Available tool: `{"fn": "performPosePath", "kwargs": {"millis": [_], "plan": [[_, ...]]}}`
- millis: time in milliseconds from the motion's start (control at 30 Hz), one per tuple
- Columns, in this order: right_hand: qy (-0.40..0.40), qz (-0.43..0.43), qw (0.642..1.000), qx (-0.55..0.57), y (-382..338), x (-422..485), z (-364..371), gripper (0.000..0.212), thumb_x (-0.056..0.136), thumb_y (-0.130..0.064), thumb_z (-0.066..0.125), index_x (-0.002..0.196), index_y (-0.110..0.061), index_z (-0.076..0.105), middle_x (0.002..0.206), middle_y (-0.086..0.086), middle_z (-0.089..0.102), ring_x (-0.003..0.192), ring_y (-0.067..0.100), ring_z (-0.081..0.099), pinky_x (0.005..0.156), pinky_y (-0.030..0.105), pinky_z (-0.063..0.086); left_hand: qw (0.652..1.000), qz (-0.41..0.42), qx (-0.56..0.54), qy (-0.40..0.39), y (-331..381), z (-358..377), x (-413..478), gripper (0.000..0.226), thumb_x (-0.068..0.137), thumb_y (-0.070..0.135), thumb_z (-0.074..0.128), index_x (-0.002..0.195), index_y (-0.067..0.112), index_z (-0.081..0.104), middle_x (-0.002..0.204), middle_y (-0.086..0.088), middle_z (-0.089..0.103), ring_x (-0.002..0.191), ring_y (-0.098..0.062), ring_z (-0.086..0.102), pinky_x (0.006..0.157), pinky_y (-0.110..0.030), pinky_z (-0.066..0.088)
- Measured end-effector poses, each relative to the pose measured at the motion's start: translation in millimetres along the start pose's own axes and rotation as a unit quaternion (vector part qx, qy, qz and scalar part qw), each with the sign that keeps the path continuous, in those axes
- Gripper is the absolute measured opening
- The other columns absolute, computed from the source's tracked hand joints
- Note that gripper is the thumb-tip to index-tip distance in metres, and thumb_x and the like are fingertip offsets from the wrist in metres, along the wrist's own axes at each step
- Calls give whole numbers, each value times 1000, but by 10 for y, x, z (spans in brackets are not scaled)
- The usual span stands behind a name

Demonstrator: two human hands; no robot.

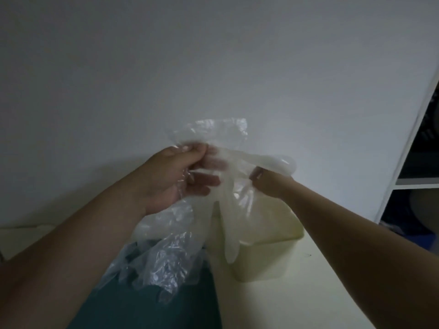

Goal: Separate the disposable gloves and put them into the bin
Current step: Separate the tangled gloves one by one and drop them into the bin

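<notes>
Your left hand (pixel 175 176) grips a bunch of clear, crinkled thin-plastic gloves (pixel 166 264), fingers curled round them, held up before the white wall (pixel 213 55). Your right hand (pixel 268 184) pinches a milky white rubbery glove (pixel 228 222) near its cuff end. The glove's fingers hang over the cream rectangular plastic bin (pixel 268 260) on the pale yellow table (pixel 320 281).

Two hands (pixel 175 179) (pixel 269 185), one milky glove (pixel 230 238), one bin (pixel 261 262).
</notes>
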State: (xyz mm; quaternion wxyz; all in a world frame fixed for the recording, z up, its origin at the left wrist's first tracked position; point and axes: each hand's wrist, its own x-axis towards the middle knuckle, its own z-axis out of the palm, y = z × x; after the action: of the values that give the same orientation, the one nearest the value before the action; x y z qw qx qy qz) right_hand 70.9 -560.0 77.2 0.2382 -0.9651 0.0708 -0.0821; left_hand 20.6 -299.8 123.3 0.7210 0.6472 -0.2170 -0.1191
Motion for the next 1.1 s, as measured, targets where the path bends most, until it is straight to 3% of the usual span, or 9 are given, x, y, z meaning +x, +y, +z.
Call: {"fn": "performPosePath", "kwargs": {"millis": [133,267,467,533,600,767,900,967,1100], "plan": [[-41,22,997,-62,-47,-74,-118,51,106,-22,52,153,-5,42,152,18,48,141,35,46,113,38,37,995,-72,60,21,-208,161,413,12,107,19,58,102,15,68,93,-10,78,74,-22,77,58,-30,60],[48,-35,997,-48,257,-115,-394,89,89,-44,74,160,-12,31,158,14,43,145,31,42,120,39,35,985,-131,98,46,-388,319,799,12,98,-4,67,109,2,68,97,-26,77,74,-30,74,72,-41,66],[182,-109,977,25,467,-358,-650,41,105,-15,52,145,-22,57,147,-1,57,135,19,53,108,26,38,967,-187,157,74,-741,559,1212,25,90,-22,60,85,2,61,65,-21,69,73,-35,72,92,-58,58],[188,-134,971,57,376,-452,-641,39,106,-15,48,142,-23,60,147,-5,57,134,16,52,104,21,35,953,-203,204,94,-876,612,1309,22,87,-21,63,85,1,63,60,-19,65,65,-33,72,76,-52,64],[131,-154,978,50,230,-528,-576,38,105,-25,55,142,-24,60,148,-4,57,135,16,52,103,20,33,933,-217,277,77,-948,676,1353,18,95,-7,65,79,1,64,59,-14,64,50,-24,65,50,-28,56],[-201,-106,967,-119,-68,-619,-151,58,96,-42,66,148,-22,52,146,-1,56,133,22,55,99,25,45,949,-171,234,124,-899,740,1292,13,94,2,64,104,-2,71,92,-17,72,81,-31,69,72,-40,60],[-228,-50,964,-126,-42,-459,313,90,87,-70,64,162,-39,24,165,-1,38,145,29,43,120,46,37,943,-60,269,187,-781,541,1042,43,96,8,65,139,12,62,131,-5,63,120,-26,62,103,-40,55],[-253,-32,954,-156,-91,-395,465,94,90,-68,62,164,-42,10,168,3,33,148,32,40,122,47,34,946,-12,265,188,-706,406,854,39,95,13,70,134,16,66,128,0,66,111,-15,64,89,-26,54],[-307,-48,912,-267,-159,-355,615,73,105,-55,42,166,-24,16,169,9,27,152,33,32,123,47,26,937,15,307,166,-721,107,397,22,94,15,72,116,20,74,110,7,72,98,-2,65,78,-17,49]]}}
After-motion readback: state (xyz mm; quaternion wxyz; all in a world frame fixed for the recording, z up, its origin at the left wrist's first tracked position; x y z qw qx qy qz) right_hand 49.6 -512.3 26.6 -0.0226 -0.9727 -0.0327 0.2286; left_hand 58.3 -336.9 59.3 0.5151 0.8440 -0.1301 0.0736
